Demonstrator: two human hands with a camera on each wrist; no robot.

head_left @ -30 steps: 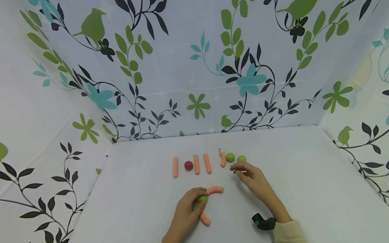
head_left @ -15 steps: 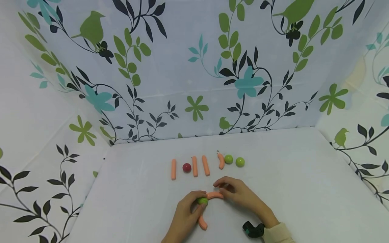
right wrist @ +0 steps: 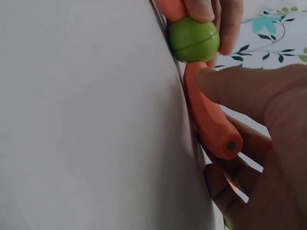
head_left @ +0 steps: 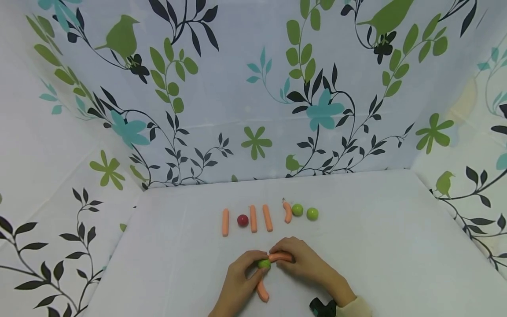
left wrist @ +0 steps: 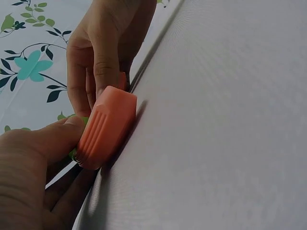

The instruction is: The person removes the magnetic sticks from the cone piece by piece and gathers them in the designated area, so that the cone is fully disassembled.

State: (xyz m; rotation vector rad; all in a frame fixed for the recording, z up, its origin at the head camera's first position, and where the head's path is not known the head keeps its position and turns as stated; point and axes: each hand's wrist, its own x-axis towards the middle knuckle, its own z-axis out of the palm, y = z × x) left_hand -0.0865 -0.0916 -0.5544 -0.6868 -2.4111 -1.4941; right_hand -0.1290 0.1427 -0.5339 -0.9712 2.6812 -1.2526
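Observation:
Near the front of the table, my left hand pinches a green ball between thumb and fingers. A curved orange rod extends from the ball toward me, its end at the ball hidden by the hand in the head view. My right hand grips a second curved orange rod with thumb on one side and fingers on the other. One end of this rod meets the green ball; its other end has a dark round spot.
Farther back lie straight orange rods, a red ball, a short curved rod and two loose green balls. A black device sits at my right wrist. Leaf-patterned cloth hangs behind the white table.
My right hand has come from beside the back green balls, leftward and nearer, and now grips the curved rod at the ball. The left hand keeps its hold on the green ball.

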